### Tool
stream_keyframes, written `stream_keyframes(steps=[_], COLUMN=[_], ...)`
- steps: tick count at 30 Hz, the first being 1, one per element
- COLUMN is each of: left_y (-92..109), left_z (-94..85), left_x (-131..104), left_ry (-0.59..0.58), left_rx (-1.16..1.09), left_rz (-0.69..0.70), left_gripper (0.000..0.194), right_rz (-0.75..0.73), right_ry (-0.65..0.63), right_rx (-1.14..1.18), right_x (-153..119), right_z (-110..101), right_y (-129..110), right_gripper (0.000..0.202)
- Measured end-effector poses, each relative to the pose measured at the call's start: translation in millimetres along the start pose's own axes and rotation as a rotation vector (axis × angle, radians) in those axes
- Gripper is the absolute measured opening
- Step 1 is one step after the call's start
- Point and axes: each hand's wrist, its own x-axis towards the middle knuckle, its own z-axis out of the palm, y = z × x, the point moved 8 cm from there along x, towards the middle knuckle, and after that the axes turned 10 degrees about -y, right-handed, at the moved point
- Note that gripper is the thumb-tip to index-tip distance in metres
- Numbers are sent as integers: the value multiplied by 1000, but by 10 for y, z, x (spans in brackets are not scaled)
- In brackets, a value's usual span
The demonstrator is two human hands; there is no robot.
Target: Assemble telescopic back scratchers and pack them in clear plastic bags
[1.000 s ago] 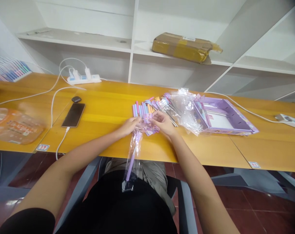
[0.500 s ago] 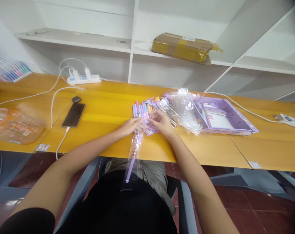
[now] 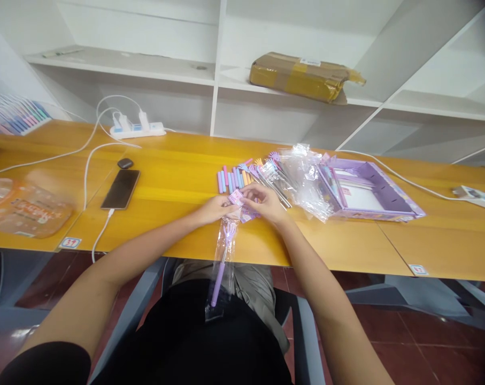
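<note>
A purple back scratcher (image 3: 218, 283) with a small hand-shaped head lies inside a clear plastic bag (image 3: 231, 254), which hangs down over the table's front edge towards my lap. My left hand (image 3: 213, 209) is closed at the bag's upper end. Between the fingertips of both hands is a small pink printed card (image 3: 236, 197), which my right hand (image 3: 265, 203) pinches from the right. More purple printed cards (image 3: 248, 215) lie under my right hand. Just beyond are coloured handle tubes (image 3: 229, 180) and several more back scratchers (image 3: 262, 170).
Clear plastic bags (image 3: 306, 184) are heaped beside a purple cardboard box (image 3: 398, 207) on the right. To the left lie a charging phone (image 3: 121, 189), a black earbud case (image 3: 125, 163), a power strip (image 3: 140, 130) and an orange bag (image 3: 37, 211). A taped parcel (image 3: 298, 77) sits on the shelf.
The pink card has tilted and shifted slightly down between my fingers. The bagged back scratcher has swung a little right and hangs slightly lower.
</note>
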Motion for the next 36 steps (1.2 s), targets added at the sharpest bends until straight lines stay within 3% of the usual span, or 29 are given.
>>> stream_keyframes(steps=[6, 11, 18, 25, 36], left_y=[-23, -109, -104, -89, 93], left_z=[-6, 115, 115, 119, 120], left_x=[5, -15, -7, -21, -46], left_ry=[73, 18, 3, -39, -55], left_rx=[-179, -416, -379, -362, -468], left_rz=[-28, -161, -168, -158, -194], left_gripper=[47, 58, 52, 49, 45], right_rz=[-19, -16, -53, -35, 0], right_ry=[48, 15, -58, -121, -55], right_rx=[-12, -44, -84, -72, -42], right_x=[-9, -14, -15, -7, -17], right_z=[-49, -24, 38, 103, 38], right_y=[-34, -59, -146, -114, -100], right_gripper=[41, 39, 26, 27, 27])
